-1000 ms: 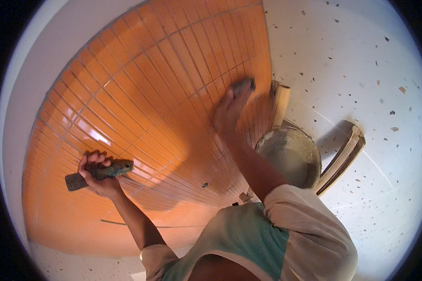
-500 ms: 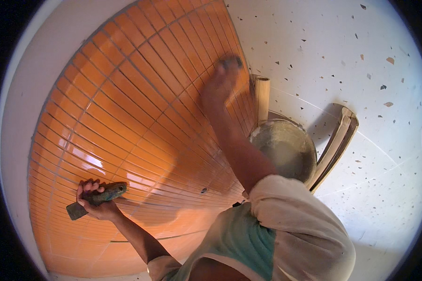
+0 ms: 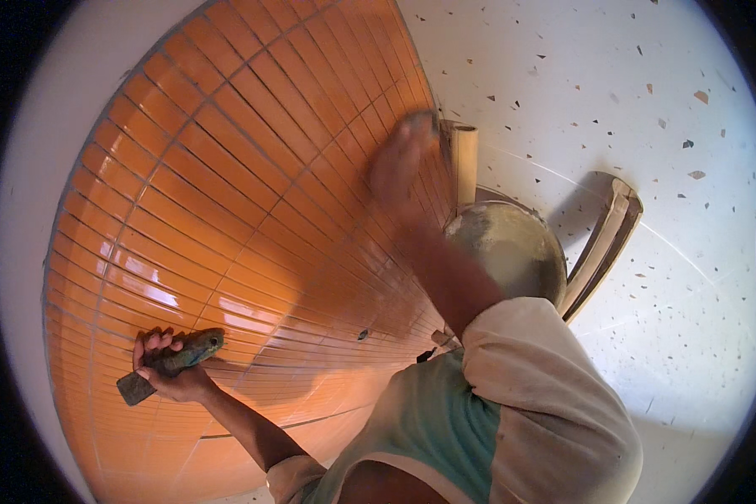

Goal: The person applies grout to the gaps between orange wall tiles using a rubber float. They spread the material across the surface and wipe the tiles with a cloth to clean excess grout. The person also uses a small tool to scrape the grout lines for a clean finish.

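Observation:
My left hand (image 3: 164, 370) grips a grimy dark tool (image 3: 195, 349) with a flat blade end and a hole in its handle, low on the left over the orange tiled wall (image 3: 202, 168). My right hand (image 3: 399, 164), blurred, is near the top centre against the narrow tiles, close to their edge by the speckled floor. Its fingers are closed on a small dark pad (image 3: 422, 122), mostly covered by the hand. Grey joints run between the glossy tiles, with a hazy smeared patch lower toward the middle.
A round bucket (image 3: 512, 252) of grey paste stands on the speckled white floor (image 3: 672, 101), right of my right forearm. An upright tan cardboard roll (image 3: 464, 168) is behind it, and a split length of similar board (image 3: 605, 248) leans out to its right. A pale border (image 3: 42, 168) runs along the left.
Compared with a second ago, the view has shifted, and my left hand with its tool sits lower. My right hand rose up the tiles, then came slightly down and right, still holding the dark pad.

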